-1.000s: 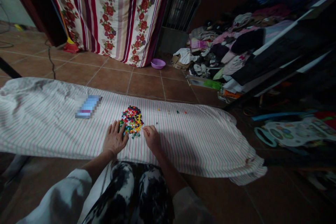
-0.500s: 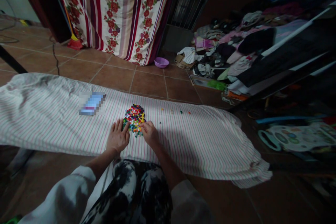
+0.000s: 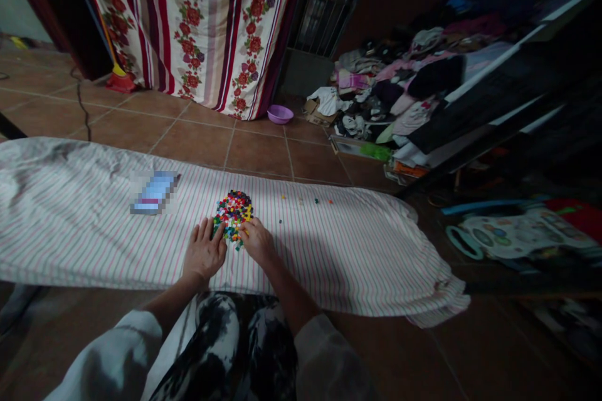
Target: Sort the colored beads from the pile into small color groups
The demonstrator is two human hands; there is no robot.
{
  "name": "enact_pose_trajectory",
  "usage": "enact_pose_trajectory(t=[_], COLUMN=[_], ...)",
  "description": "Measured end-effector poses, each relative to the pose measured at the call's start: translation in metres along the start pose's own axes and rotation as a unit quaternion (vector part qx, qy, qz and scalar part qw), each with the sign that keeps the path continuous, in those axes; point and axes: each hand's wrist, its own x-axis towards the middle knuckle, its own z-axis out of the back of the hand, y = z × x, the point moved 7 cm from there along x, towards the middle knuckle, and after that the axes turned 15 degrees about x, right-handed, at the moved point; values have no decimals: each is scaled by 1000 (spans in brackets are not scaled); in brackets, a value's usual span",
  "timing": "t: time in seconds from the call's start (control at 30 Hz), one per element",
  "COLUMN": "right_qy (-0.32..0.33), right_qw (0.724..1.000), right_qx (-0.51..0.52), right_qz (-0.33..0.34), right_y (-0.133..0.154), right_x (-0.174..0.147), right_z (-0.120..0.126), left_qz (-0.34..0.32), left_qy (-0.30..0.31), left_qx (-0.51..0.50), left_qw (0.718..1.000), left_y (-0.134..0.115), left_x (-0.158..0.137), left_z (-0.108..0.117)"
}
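Note:
A heap of small multicoloured pieces (image 3: 234, 210) lies on a striped cloth (image 3: 357, 250) in front of me. My left hand (image 3: 205, 249) rests flat on the cloth at the heap's left edge, fingers outstretched and holding nothing. At the heap's lower right is my right hand (image 3: 256, 240), its fingers pinched together over the pieces. What is between those fingertips, if anything, is too small to make out. Right of the heap, several single pieces lie apart, among them a green piece (image 3: 316, 201), an orange piece (image 3: 330, 202) and a dark piece (image 3: 281, 221).
A blurred-out phone-like device (image 3: 154, 193) lies on the cloth to the left. Beyond are a tiled floor (image 3: 197, 138), a purple basin (image 3: 280, 114), a floral curtain (image 3: 207, 31) and a broom (image 3: 121, 80). Piled clothes (image 3: 390, 84) and a toy panel (image 3: 512, 235) are at right.
The whole view has shifted, so everything sits slightly further left. My left hand stays flat beside the heap; my right hand remains pinched at its lower right edge.

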Motion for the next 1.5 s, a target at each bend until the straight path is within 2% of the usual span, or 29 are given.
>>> enact_pose_trajectory(t=[0.13,0.27,0.43,0.7,1.0,1.5], right_qy=[7,-13,-37,-9,8,18], right_qw=[1000,1000,998,998,999,1000], right_qx=[-1,18,35,25,5,10], right_qz=[0,4,-26,-59,-52,-24], right_y=[3,5,1,-8,-13,-5], right_x=[0,1,11,30,38,41], right_z=[3,10,17,12,8,3], left_qz=[1,-4,2,7,10,9], left_qy=[0,1,6,5,4,9], left_qx=[4,8,-2,-20,-28,-17], left_qw=[1000,1000,1000,1000,1000,1000], left_y=[0,0,1,1,1,1], left_x=[0,0,0,-1,0,0], left_z=[-2,-3,-4,-6,-3,-4])
